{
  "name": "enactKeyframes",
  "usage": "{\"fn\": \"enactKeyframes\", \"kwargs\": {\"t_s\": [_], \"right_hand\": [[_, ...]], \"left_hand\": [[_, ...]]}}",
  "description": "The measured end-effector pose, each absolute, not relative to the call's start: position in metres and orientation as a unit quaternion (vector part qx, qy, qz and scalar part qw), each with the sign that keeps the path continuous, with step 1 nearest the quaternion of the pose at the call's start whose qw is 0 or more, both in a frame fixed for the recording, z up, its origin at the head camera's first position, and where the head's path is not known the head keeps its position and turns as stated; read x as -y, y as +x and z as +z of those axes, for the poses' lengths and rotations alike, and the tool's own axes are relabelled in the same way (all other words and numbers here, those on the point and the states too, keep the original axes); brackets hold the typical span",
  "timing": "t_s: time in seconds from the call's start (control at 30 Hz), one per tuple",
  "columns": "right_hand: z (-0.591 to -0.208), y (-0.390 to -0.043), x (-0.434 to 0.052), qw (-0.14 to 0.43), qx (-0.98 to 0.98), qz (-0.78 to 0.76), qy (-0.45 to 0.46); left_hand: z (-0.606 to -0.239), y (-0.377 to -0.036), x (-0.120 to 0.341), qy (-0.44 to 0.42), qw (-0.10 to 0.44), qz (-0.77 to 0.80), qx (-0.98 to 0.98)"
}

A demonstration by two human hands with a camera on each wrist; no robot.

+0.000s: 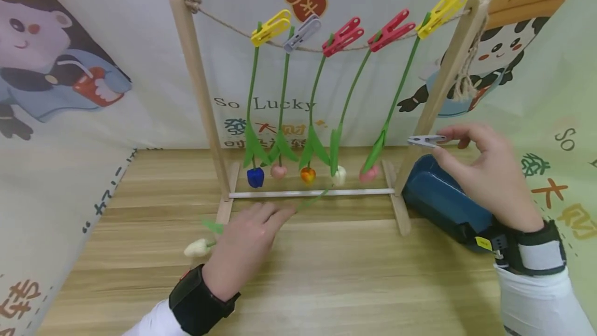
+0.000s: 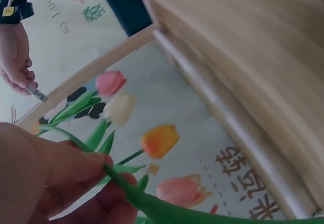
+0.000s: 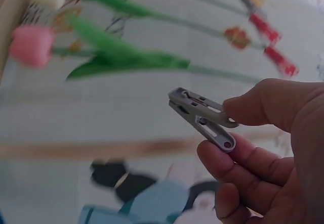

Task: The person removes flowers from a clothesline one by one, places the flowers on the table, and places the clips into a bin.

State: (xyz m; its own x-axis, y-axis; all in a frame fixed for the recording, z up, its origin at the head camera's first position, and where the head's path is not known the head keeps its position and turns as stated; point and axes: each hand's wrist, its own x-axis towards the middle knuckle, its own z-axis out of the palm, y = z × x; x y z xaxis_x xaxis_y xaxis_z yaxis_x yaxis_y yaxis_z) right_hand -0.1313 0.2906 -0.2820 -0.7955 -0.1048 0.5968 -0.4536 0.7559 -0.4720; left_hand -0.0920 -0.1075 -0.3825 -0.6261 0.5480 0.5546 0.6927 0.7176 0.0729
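Note:
My left hand [image 1: 247, 245] pinches the green stem [image 2: 119, 179] of an artificial white tulip [image 1: 198, 248], whose bloom points left while the stem's thin end reaches right toward the rack. On the right, my right hand [image 1: 489, 175] holds a grey clothespin [image 3: 202, 118] by its handles between thumb and fingers, beside the right post. Several tulips hang head down from a twine line [image 1: 224, 24], each clipped by its stem: a blue tulip [image 1: 255, 177], a pink one, an orange tulip [image 1: 308, 175], a white tulip [image 1: 339, 176] and another pink tulip [image 1: 369, 173] at the right.
The wooden rack has a left post [image 1: 198, 82], a right post [image 1: 443, 82] and a white crossbar [image 1: 312, 193] low between them. A dark blue container [image 1: 448, 201] lies beside the right foot, under my right hand. Printed cloth covers the back and sides.

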Motion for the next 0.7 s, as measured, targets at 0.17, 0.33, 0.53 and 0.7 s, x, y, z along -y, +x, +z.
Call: {"fn": "enactKeyframes", "kwargs": {"t_s": [0.17,0.33,0.53,0.7], "right_hand": [[-0.309,-0.134,-0.327,0.212,0.93,0.292,0.073],[-0.336,-0.138,-0.354,0.138,0.954,0.264,0.024],[-0.366,-0.146,-0.373,0.109,0.962,0.249,0.015],[-0.386,-0.151,-0.383,0.088,0.966,0.241,0.014]], "left_hand": [[-0.406,-0.092,0.099,-0.369,0.224,-0.109,0.895],[-0.426,-0.094,0.091,-0.375,0.194,-0.072,0.904],[-0.443,-0.094,0.083,-0.373,0.165,-0.038,0.912],[-0.452,-0.093,0.081,-0.37,0.146,-0.023,0.917]]}}
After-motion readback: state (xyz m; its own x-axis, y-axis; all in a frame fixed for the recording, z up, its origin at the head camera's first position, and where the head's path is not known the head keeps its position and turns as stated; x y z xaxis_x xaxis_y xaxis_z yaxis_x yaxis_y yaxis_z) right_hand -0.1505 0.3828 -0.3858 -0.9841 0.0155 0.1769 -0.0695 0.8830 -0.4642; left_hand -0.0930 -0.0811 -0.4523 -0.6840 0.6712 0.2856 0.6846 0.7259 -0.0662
